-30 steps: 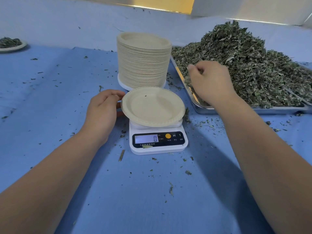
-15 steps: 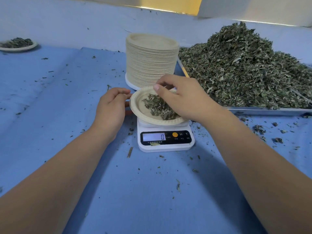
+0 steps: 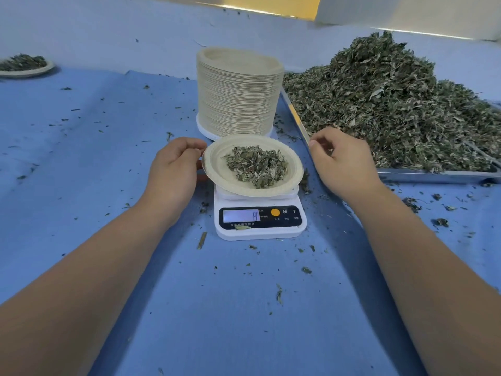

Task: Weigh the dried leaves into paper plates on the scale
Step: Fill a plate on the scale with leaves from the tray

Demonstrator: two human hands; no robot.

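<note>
Head view: leaf pile (image 3: 256,166) in paper plate (image 3: 217,165) on scale (image 3: 260,232), left grip (image 3: 173,172) pinching rim, right grip (image 3: 341,164) slack beside tray (image 3: 433,175).

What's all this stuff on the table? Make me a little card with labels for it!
On the scale: paper plate with a small pile of leaves
Display: one digit, looks like 8
Left hand: holds the plate's rim
Right hand: fingers curled, at the tray corner
In tray: big heap of dried leaves
Behind scale: stack of plates
</note>
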